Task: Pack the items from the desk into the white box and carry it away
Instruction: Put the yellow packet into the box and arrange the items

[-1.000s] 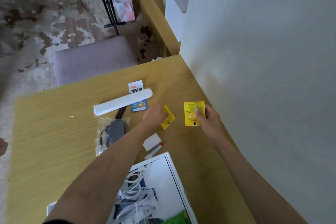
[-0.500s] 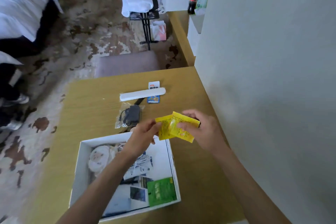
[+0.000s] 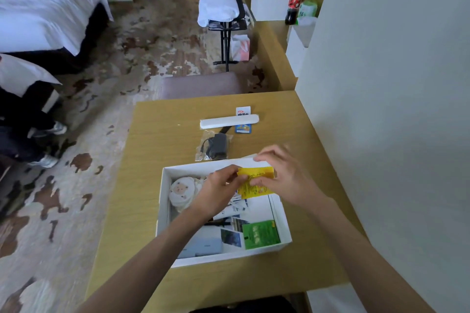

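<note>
While over box — packets between fingers.

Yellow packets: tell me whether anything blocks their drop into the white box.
Nothing visible does. Both hands, left and right, hold the yellow packets above the open white box, which has no lid on it; beneath them lie only papers already packed.

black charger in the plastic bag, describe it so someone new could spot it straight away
On the wooden desk, look just beyond the far wall of the white box. The black charger lies there in a clear plastic bag. It is the only dark item; the white stick behind it is pale and unbagged.
</note>
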The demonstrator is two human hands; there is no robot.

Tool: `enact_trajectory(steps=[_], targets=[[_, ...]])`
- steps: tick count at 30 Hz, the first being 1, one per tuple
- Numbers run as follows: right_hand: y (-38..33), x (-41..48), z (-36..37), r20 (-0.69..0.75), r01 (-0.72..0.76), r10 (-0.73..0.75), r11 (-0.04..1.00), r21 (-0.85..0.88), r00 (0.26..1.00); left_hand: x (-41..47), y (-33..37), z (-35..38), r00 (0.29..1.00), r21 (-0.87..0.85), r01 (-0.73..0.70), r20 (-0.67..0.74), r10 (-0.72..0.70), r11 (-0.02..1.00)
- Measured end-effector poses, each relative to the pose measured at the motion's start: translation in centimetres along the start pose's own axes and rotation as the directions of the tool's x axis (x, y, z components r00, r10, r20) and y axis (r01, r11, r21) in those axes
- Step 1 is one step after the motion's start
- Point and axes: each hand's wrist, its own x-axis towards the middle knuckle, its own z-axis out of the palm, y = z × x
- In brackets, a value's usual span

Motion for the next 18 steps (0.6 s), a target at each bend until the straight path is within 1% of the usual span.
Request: enact_trajectory(steps=[2, 4, 5, 6, 7, 8, 9, 10, 11, 13, 14, 16, 18], targets=[[-0.3, -0.2, 0.6, 0.096, -0.011, 0.009, 1.000, 0.016, 0.995, -0.5, -0.7, 0.0, 0.999, 0.078, -0.036, -0.007, 0.036, 0.996], [-0.4, -0.7, 1.1, 0.178, -0.054, 0.046, 0.998, 0.040, 0.983, -0.8, -1.5, 0.2, 0.997, 0.157, -0.077, 0.031, 0.073, 0.985], [-0.4, -0.9, 1.2, 0.216, -0.076, 0.069, 0.997, 0.026, 0.974, -0.8, -1.9, 0.3, 0.995, 0.223, -0.083, 0.065, 0.071, 0.971], [-0.3, -1.0, 1.3, 0.252, -0.095, 0.092, 0.995, 0.000, 0.963, -0.8, -2.5, 0.4, 0.992, 0.339, -0.103, 0.101, 0.073, 0.935], [-0.2, -1.1, 1.4, 0.287, -0.115, 0.120, 0.993, -0.032, 0.950, -0.7, -3.2, 0.3, 0.985, 0.491, -0.148, 0.147, 0.085, 0.859], [-0.2, -1.2, 1.6, 0.322, -0.136, 0.150, 0.989, -0.067, 0.935, -0.6, -4.0, 0.2, 0.976, 0.633, -0.195, 0.204, 0.082, 0.749], [-0.1, -1.4, 1.8, 0.360, -0.151, 0.178, 0.983, -0.102, 0.916, -0.4, -4.6, 0.0, 0.964, 0.725, -0.237, 0.260, 0.062, 0.646], [-0.1, -1.5, 2.2, 0.399, -0.152, 0.196, 0.978, -0.140, 0.896, -0.3, -5.1, -0.2, 0.949, 0.769, -0.277, 0.314, 0.036, 0.576], [-0.2, -1.5, 2.8, 0.434, -0.136, 0.205, 0.973, -0.185, 0.877, 0.0, -5.5, -0.4, 0.932, 0.783, -0.315, 0.361, 0.020, 0.536], [-0.5, -1.6, 4.4, 0.495, -0.082, 0.215, 0.958, -0.276, 0.842, 0.3, -6.0, -0.6, 0.905, 0.787, -0.376, 0.424, 0.013, 0.490], [-0.6, -1.6, 5.2, 0.520, -0.057, 0.223, 0.947, -0.315, 0.824, 0.5, -5.9, -0.7, 0.903, 0.795, -0.384, 0.430, 0.013, 0.470], [-0.7, -1.7, 6.6, 0.566, 0.003, 0.235, 0.922, -0.388, 0.790, 0.9, -5.8, -0.8, 0.918, 0.809, -0.361, 0.397, 0.022, 0.465], [-0.6, -1.9, 7.5, 0.615, 0.146, 0.209, 0.868, -0.475, 0.760, 1.5, -5.7, -1.1, 0.932, 0.810, -0.329, 0.363, 0.025, 0.486]])
